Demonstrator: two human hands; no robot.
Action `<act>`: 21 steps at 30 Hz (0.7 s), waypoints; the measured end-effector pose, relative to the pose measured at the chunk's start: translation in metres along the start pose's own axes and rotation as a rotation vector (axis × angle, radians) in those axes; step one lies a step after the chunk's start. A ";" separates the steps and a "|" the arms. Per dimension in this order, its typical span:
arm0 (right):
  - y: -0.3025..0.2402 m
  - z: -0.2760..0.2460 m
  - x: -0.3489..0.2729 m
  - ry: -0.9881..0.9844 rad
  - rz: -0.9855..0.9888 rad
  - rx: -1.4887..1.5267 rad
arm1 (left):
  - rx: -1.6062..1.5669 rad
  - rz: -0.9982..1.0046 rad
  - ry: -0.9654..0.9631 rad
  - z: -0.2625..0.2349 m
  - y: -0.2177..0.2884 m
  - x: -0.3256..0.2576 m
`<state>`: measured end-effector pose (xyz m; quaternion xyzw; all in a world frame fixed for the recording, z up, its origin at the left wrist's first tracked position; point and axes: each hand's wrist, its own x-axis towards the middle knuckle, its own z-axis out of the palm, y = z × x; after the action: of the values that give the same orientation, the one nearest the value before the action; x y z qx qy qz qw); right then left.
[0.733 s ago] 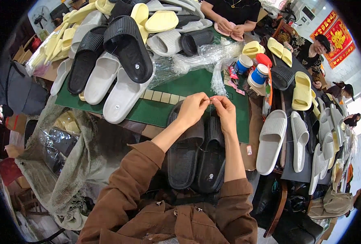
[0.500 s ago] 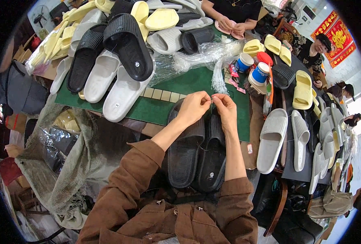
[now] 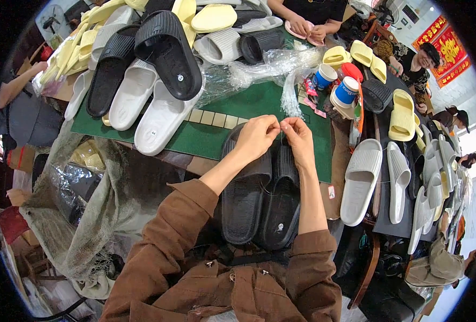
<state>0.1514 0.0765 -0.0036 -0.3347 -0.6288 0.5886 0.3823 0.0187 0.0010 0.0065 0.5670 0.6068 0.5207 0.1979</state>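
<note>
My left hand [image 3: 255,140] and my right hand [image 3: 299,144] meet in front of me, each closed in a pinch with fingertips almost touching. Between them is a thin clear strand, barely visible, running down toward a pair of black slide sandals. The left slide [image 3: 242,209] and the right slide [image 3: 279,214] lie side by side below my hands, soles pointing toward me. Their straps are partly covered by my hands and wrists. Just beyond my fingertips, a bundle of clear plastic strands [image 3: 291,99] hangs over the green mat [image 3: 249,102].
Black, white and yellow slides pile up at the left, including a black one [image 3: 169,53] on top. Paper cups [image 3: 346,91] stand to the right. Grey slides [image 3: 361,182] lie beyond them. A person's hands [image 3: 306,29] work on pink slides opposite. Netting [image 3: 88,225] hangs lower left.
My hands have risen slightly, still pinching together. Another person's arm has come into view at the far left. The view has shifted a little.
</note>
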 end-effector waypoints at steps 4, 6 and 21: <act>0.005 -0.005 0.006 0.073 -0.064 -0.041 | -0.027 0.017 -0.033 0.004 -0.001 -0.001; 0.004 -0.003 0.007 0.116 -0.116 -0.009 | 0.022 0.045 -0.046 0.003 -0.001 -0.001; -0.002 -0.001 -0.002 -0.003 -0.069 -0.293 | 0.006 0.069 0.108 0.005 -0.001 -0.003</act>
<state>0.1528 0.0754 -0.0017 -0.3643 -0.7197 0.4775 0.3483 0.0236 0.0002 0.0027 0.5592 0.5983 0.5553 0.1450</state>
